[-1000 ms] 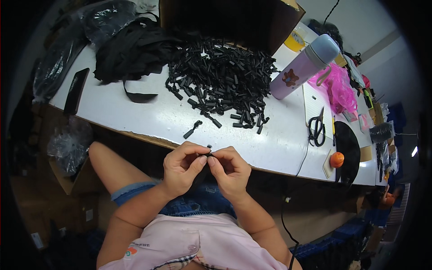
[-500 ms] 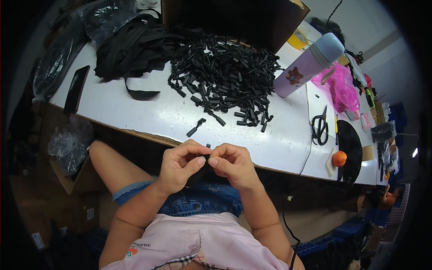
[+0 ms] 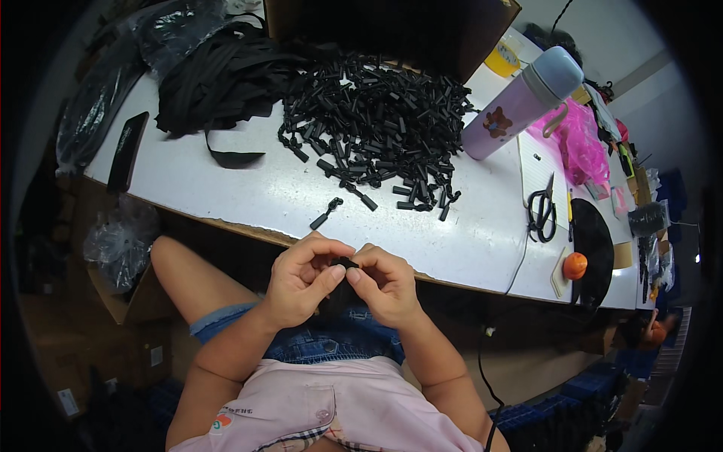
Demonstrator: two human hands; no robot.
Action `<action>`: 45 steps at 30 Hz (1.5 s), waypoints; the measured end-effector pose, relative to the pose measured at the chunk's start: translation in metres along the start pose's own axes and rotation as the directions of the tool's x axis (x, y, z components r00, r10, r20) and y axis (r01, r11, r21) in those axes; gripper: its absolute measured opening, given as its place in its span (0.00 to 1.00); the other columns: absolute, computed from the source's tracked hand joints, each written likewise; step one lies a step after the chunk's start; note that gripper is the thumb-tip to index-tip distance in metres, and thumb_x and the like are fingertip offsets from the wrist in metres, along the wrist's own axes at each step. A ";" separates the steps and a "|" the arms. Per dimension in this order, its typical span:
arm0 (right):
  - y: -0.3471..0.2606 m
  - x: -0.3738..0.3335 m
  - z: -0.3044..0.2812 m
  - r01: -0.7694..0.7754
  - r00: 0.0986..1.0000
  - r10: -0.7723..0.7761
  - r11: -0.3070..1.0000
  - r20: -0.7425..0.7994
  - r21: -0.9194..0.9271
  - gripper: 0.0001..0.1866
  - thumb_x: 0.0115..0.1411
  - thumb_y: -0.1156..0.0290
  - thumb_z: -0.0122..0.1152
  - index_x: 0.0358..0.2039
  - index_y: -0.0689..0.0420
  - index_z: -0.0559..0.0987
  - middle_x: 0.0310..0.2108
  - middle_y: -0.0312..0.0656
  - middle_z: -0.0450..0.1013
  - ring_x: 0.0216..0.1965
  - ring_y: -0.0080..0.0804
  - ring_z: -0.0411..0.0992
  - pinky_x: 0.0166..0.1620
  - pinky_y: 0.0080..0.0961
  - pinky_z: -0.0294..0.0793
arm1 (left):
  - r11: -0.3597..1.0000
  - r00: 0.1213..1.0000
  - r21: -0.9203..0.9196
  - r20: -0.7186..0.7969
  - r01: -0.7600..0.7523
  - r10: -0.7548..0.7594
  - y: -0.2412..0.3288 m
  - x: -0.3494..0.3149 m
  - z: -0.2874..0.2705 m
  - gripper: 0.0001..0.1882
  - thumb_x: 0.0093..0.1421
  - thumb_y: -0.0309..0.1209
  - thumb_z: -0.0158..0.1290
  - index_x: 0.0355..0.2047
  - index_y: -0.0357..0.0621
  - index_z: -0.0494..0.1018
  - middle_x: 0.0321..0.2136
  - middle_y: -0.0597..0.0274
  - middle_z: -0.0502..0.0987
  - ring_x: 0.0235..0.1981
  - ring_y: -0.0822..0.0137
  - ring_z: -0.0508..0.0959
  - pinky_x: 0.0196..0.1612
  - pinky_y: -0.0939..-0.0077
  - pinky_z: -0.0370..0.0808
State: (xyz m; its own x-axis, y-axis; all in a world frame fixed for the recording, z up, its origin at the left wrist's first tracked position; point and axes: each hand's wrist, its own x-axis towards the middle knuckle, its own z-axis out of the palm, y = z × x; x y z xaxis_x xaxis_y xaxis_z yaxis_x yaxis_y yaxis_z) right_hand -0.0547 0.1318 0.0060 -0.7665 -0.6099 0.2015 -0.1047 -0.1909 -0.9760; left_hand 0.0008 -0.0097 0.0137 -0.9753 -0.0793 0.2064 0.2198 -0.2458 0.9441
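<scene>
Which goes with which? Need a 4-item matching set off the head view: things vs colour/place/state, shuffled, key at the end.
Things
1. Bottle
2. Scissors
3. Small dark item
4. Bag right of the bottle

Colour, place or state
A. Pinched between left hand and right hand
B. Bright pink
C. Lying with tips toward the top of the picture
D. Lilac body, pale blue lid

Pairs: 1-D, 2-C, 3-A, 4-B

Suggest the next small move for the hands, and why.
Perhaps tilt the small black piece slightly toward the camera: the left hand and right hand both pinch it, covering enough of it that its details cannot be made out.
</scene>
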 end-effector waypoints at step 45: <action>0.060 -0.029 -0.002 0.098 0.975 0.120 0.526 0.187 -0.845 0.20 0.50 0.60 0.54 0.38 0.62 0.70 0.32 0.51 0.69 0.33 0.43 0.69 0.36 0.31 0.69 | -0.126 0.934 0.991 0.015 0.032 0.358 0.041 0.064 -0.111 0.26 0.41 0.19 0.49 0.45 0.39 0.63 0.46 0.51 0.62 0.51 0.55 0.59 0.54 0.62 0.52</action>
State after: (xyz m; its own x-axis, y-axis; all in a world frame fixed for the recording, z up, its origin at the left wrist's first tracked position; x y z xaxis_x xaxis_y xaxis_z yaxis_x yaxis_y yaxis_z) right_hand -0.0405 0.1399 -0.0585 -0.6411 -0.7616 0.0944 -0.6653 0.4902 -0.5630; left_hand -0.0499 -0.1324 0.0365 -0.8324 -0.1472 0.5343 -0.0831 0.9863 0.1423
